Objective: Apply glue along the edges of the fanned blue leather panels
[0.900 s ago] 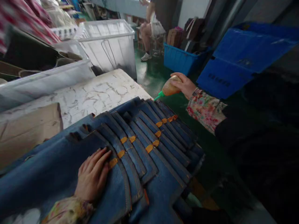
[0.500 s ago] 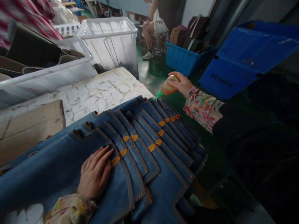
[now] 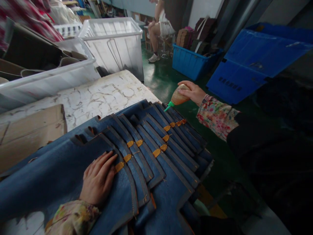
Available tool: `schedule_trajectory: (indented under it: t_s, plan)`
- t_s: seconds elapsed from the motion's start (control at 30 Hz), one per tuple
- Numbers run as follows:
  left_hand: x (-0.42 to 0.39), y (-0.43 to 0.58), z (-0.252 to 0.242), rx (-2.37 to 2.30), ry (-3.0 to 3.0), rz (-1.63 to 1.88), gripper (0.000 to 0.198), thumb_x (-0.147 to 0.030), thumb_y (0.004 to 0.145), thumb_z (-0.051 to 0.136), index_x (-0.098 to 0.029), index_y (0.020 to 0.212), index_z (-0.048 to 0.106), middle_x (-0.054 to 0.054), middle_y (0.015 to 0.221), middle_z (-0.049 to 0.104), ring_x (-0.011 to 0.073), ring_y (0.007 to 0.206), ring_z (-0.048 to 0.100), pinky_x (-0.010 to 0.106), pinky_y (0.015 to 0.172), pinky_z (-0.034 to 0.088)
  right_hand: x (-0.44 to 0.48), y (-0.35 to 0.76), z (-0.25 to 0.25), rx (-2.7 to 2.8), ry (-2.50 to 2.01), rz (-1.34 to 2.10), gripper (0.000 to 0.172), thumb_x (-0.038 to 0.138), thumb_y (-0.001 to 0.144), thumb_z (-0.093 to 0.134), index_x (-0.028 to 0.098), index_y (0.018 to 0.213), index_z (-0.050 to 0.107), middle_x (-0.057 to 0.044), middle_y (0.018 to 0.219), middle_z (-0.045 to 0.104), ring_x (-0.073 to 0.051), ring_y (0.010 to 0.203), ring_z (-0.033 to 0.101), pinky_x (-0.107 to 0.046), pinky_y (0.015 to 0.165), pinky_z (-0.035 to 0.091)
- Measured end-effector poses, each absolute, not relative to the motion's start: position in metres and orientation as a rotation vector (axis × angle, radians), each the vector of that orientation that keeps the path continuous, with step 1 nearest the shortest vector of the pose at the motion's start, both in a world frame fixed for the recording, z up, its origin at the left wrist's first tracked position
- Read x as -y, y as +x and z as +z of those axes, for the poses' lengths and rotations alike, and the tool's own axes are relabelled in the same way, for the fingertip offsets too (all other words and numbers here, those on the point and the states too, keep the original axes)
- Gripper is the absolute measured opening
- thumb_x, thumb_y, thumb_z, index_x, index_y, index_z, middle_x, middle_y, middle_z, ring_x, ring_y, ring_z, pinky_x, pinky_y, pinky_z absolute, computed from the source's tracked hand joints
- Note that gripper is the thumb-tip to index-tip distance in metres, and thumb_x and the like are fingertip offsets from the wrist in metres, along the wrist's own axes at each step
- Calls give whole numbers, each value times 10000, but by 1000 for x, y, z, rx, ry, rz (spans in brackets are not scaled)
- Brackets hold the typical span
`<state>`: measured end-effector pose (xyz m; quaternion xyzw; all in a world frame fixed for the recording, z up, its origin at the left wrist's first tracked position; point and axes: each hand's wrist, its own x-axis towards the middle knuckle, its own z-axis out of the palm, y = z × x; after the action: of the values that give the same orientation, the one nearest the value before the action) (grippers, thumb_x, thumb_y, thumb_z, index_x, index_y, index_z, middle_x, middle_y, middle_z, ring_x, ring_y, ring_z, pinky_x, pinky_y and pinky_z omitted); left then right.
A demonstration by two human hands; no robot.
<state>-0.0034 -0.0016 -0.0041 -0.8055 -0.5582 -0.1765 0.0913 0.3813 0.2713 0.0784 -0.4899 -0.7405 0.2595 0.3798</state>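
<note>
Overlapping blue leather-like pieces (image 3: 171,195) lie fanned out over the table, with grey edge bands and small orange stitched tabs (image 3: 119,167). My left hand (image 3: 99,178) rests flat on the nearest piece at the left, its fingertips beside one of the tabs. At the far end of the fan, my right hand (image 3: 194,93) is wrapped round a squeeze bottle (image 3: 179,95) of amber liquid. The bottle tilts down to the left, and its green nozzle (image 3: 168,106) is at the upper edge of the far pieces; whether it touches them I cannot tell.
A white, glue-streaked tabletop (image 3: 114,89) shows behind the pieces, with a cardboard sheet (image 3: 31,137) at left. Pale plastic bins (image 3: 117,49) stand beyond it. Blue crates (image 3: 190,63) are on the green floor. A seated person (image 3: 158,29) is at the back; a checked sleeve shows upper left.
My right hand has moved the bottle slightly down and to the right, so the nozzle sits lower along the far pieces. My left hand stays flat; the whole view has shifted a little.
</note>
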Motion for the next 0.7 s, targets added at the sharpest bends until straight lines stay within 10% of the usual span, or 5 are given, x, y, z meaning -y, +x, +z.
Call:
schedule_trajectory:
  t_s: [0.7]
  plan:
    - [1, -1, -3, 1697, -2373, -548, 344, -260, 905, 347, -203, 1222, 468, 86, 1248, 521, 235, 1196, 441, 373, 977, 306, -234, 405, 73, 1891, -1340, 707, 439, 476, 660, 611, 194, 997, 624, -50, 1003, 624, -274, 988, 554, -446, 908, 420]
